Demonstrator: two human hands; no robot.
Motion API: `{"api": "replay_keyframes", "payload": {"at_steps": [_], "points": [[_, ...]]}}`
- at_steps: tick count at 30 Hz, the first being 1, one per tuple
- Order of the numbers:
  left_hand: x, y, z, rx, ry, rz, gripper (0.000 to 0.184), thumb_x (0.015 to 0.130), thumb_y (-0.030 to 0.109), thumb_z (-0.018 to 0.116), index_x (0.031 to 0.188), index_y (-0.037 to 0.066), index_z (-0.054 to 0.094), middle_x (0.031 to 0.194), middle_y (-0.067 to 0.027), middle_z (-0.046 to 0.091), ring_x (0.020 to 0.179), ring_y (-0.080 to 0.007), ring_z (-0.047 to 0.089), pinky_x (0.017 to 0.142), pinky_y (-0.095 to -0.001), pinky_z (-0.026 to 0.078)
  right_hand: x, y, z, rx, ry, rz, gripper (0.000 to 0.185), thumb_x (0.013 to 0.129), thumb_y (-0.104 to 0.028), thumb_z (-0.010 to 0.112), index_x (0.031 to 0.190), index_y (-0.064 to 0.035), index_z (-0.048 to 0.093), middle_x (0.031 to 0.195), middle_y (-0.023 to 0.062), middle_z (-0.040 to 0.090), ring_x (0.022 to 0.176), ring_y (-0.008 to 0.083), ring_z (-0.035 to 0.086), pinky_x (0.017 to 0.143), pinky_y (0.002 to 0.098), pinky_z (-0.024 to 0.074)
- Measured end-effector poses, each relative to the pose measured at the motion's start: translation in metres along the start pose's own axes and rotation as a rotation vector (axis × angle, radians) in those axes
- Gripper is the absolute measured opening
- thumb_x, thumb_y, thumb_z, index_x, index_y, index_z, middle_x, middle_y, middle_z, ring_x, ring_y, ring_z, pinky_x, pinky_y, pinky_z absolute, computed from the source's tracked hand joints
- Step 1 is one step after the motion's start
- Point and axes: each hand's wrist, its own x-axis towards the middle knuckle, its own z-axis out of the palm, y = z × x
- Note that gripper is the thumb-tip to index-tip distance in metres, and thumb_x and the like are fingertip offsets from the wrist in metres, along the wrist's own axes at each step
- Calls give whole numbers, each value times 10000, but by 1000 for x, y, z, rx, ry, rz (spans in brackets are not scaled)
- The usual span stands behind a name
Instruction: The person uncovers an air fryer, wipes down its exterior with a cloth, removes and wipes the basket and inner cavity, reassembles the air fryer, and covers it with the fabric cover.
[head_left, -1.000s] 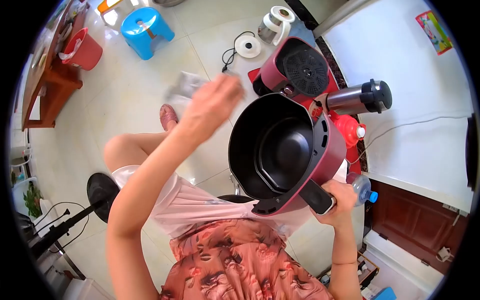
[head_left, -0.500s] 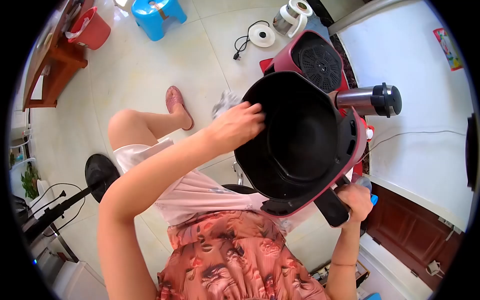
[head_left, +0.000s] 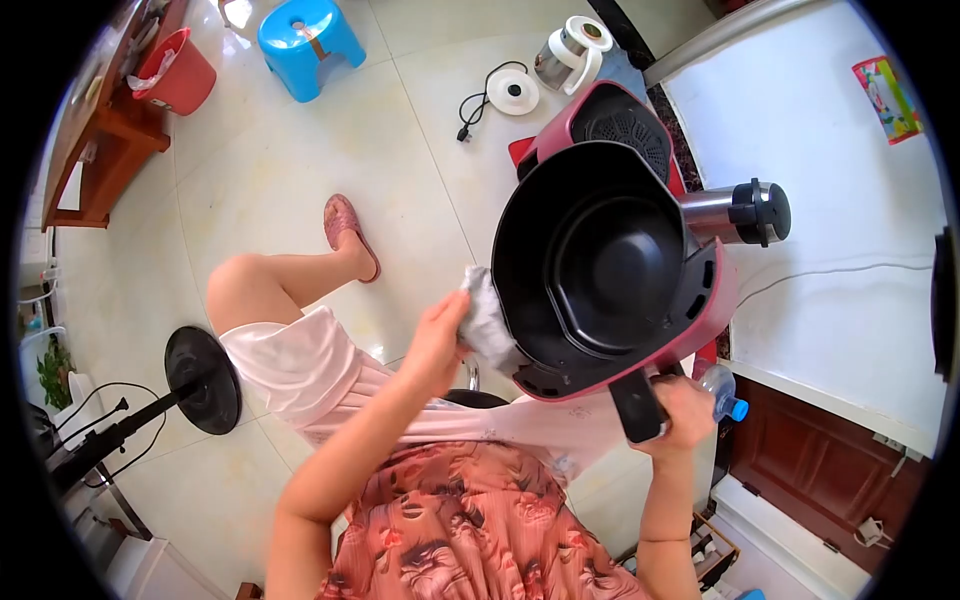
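My right hand [head_left: 684,412] is wrapped round the black handle [head_left: 638,405] of a red-and-black air fryer basket [head_left: 620,270]. The basket is tilted, its dark inside facing me. On its left side, a grey-white cloth [head_left: 484,318] lies against the outer wall near the rim. My left hand [head_left: 440,338] grips that cloth, fingers closed on it. Behind the basket stands the red air fryer body [head_left: 600,100], with a round perforated black plate [head_left: 628,135] on it.
A steel thermos [head_left: 735,212] lies right of the basket. Beyond are a white-handled kettle [head_left: 573,54], its round base [head_left: 513,91] with cord, a blue stool [head_left: 308,45] and a red bin [head_left: 177,75]. A black stand base [head_left: 203,380] is at left, a plastic bottle [head_left: 722,390] at right.
My left hand and the cloth have moved down from the basket's upper left to its lower left outer side. The basket has shifted and turned slightly, still held by my right hand.
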Motion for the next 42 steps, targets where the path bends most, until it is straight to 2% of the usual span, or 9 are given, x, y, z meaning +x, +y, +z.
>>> {"api": "replay_keyframes", "payload": {"at_steps": [5,12,16,22,27,34,38,39,42], "points": [[-21,-14,16,-26,-52,98,425,985,250,445,1334,11,405,1147,-54,570,1023,-147,547,919,-299,421,-3,-4,20,-14,-34,-99,353,504,-191,756,757,-59,550,674,69,563,532,213,552,472,304,425],[32,-24,-28,543,61,426,444,918,80,485,1335,-12,365,1167,-122,542,1067,-180,514,937,-315,403,-13,-14,28,67,-123,-226,325,584,-272,735,744,-74,533,657,60,573,520,211,553,475,312,419],[49,20,-34,998,85,880,438,879,12,454,1311,0,378,1175,-194,525,1086,-329,521,950,-357,402,-13,-12,17,183,-140,-128,281,501,-188,710,706,-87,547,636,42,570,491,200,541,468,286,413],[44,93,9,1398,-212,1109,530,836,-52,489,1340,43,354,1198,-205,487,1095,-396,491,925,-397,418,-22,5,6,430,-154,128,257,495,-161,719,666,-93,539,590,68,548,491,248,547,495,294,427],[49,131,48,1860,-317,1365,529,793,-11,524,1309,43,415,1208,-131,508,1098,-291,522,902,-379,453,-34,19,8,461,-35,404,229,524,-77,699,716,-38,581,672,52,589,584,174,559,567,265,431],[12,84,101,1793,-656,1869,464,822,108,520,1282,63,483,1248,-59,514,1064,-172,543,831,-296,464,-27,20,11,509,-94,326,216,536,-63,673,730,-28,586,652,40,568,553,153,540,559,251,426],[62,113,65,2355,46,1626,409,784,119,578,1186,58,543,1080,-55,554,915,-184,552,751,-323,457,-36,14,12,851,68,914,179,550,-44,633,704,-15,547,634,9,543,580,69,502,525,250,406],[57,122,65,2578,300,1336,439,758,54,588,1192,81,526,1033,-57,553,921,-196,555,714,-314,461,-40,17,13,734,69,827,179,552,-49,642,699,-19,545,623,19,542,556,87,513,516,255,408],[33,121,80,1950,165,1295,406,766,57,589,1167,66,526,1052,-99,565,943,-261,579,745,-371,484,-30,20,18,385,-46,318,187,565,-77,684,694,-38,554,599,58,540,499,178,541,504,274,419]]}}
